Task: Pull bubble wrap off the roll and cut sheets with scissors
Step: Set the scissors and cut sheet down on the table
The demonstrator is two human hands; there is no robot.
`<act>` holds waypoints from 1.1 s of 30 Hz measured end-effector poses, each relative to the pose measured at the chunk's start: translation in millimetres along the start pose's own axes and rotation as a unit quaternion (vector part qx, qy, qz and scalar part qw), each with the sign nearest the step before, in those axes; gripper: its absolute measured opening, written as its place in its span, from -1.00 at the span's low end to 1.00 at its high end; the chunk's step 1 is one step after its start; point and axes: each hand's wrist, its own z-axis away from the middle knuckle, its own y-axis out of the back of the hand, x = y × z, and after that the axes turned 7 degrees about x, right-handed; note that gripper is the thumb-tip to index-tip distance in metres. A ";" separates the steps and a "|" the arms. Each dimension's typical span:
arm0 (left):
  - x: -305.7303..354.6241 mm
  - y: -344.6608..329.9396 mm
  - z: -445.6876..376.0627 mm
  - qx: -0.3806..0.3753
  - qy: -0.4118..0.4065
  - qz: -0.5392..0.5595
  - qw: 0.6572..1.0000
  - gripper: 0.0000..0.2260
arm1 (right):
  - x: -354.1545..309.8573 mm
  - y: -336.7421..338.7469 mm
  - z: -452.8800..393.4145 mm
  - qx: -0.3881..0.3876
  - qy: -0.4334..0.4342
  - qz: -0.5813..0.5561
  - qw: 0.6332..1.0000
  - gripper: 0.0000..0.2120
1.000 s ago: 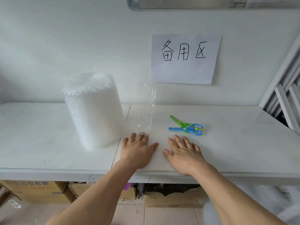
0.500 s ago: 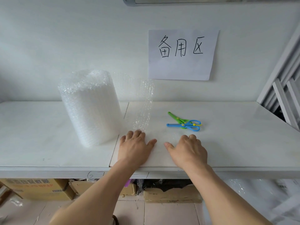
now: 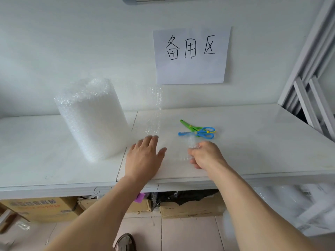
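A fat roll of bubble wrap (image 3: 92,118) stands upright on the white table (image 3: 253,138), left of centre. Its loose end (image 3: 154,109) curls out to the right and stands on edge behind my left hand. My left hand (image 3: 143,158) lies flat on the table, fingers straight, just in front of that loose end. My right hand (image 3: 204,154) pinches a clear piece of bubble wrap (image 3: 192,144) and lifts its edge off the table. Two small pairs of scissors, one green (image 3: 188,125) and one blue (image 3: 201,134), lie just beyond my right hand.
A paper sign (image 3: 191,55) is stuck to the wall behind. A grey metal rack (image 3: 311,87) stands at the right. Cardboard boxes (image 3: 41,209) and plastic bags sit under the table. My shoe (image 3: 125,242) shows on the tiled floor.
My right hand went from flat on the table to curled, and now pinches a piece of bubble wrap and raises it. My left hand stayed flat in place.
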 end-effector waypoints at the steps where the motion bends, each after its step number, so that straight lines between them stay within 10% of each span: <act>1: 1.9 0.6 -2.4 0.018 -0.041 -0.011 0.999 -0.65 | -1.4 7.3 0.4 -0.005 -0.004 -0.030 1.000 -0.95; 9: 46.0 3.2 -54.5 0.038 -0.225 -0.030 0.973 -0.73 | -9.0 74.2 -22.3 0.030 0.015 -0.114 0.993 -0.83; 26: 112.3 -74.2 -196.2 0.029 -0.264 -0.044 0.963 -0.71 | -3.9 116.1 -181.7 0.113 -0.010 -0.139 0.984 -0.93; 33: 114.4 -110.4 -205.8 -0.001 -0.259 -0.024 0.966 -0.78 | 7.6 98.8 -218.8 0.158 0.009 0.067 0.985 -0.86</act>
